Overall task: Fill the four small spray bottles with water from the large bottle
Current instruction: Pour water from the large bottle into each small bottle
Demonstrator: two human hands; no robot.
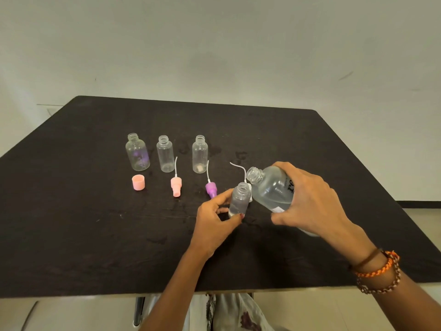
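Note:
My right hand grips the large clear water bottle, tilted left with its open mouth just above and beside the neck of a small spray bottle. My left hand pinches that small bottle low down between thumb and fingers; some water shows in its base. Three more small open bottles stand in a row farther back: the left bottle, the middle bottle and the right bottle. They look empty.
On the black table lie a pink cap, a pink spray head with tube, a purple spray head and a white spray head's tube behind the held bottles. Damp patches mark the tabletop.

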